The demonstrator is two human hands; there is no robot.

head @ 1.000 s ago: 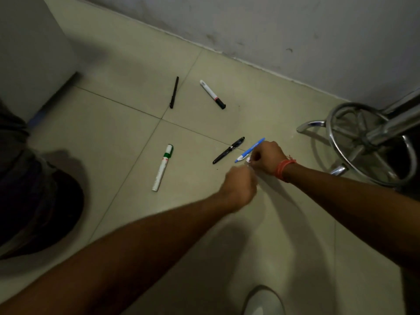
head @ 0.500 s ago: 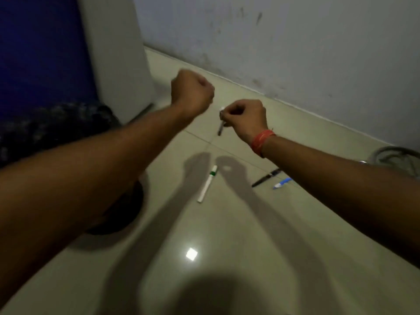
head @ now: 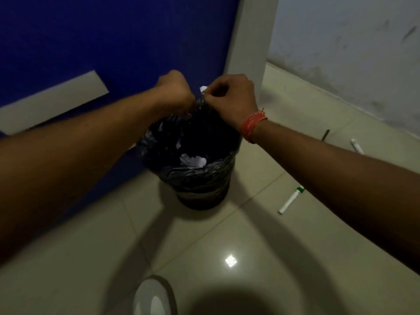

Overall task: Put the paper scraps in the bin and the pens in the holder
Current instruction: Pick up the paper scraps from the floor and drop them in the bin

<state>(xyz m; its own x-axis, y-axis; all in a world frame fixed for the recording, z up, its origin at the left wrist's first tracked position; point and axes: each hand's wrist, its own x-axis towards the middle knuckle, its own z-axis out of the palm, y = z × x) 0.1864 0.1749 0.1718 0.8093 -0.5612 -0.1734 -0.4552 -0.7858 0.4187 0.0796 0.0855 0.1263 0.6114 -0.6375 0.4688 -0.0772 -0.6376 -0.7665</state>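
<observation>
Two hands: both raised over the bin, fists close together at its far rim
Left hand (head: 176, 92): fingers curled shut, knuckles down toward the liner edge; what it grips cannot be made out
Right hand (head: 229, 96): closed in a pinch, a white scrap (head: 203, 89) showing just beyond thumb and forefinger; an orange thread band (head: 252, 123) circles the wrist
Scrap position: held above the far rim of the bin, between the two fists
Bin (head: 202, 178): dark, round, upright on the floor, lined with a black crinkled bag folded over the rim
Bin contents: several white paper pieces (head: 193, 160) lying inside against the near wall of the liner, smaller flecks higher up
Green marker (head: 291, 199): white barrel, green cap, lying on the tiles right of the bin, well apart from it
Second marker (head: 356, 146): white, partly hidden behind the right forearm, farther back
Black pen (head: 325, 134): lying near the second marker, close to the wall
Floor (head: 272, 280): pale glossy tiles with a bright square light reflection
Background: blue panel (head: 113, 42) behind the bin, grey scuffed wall on the right
Holder: out of sight
</observation>
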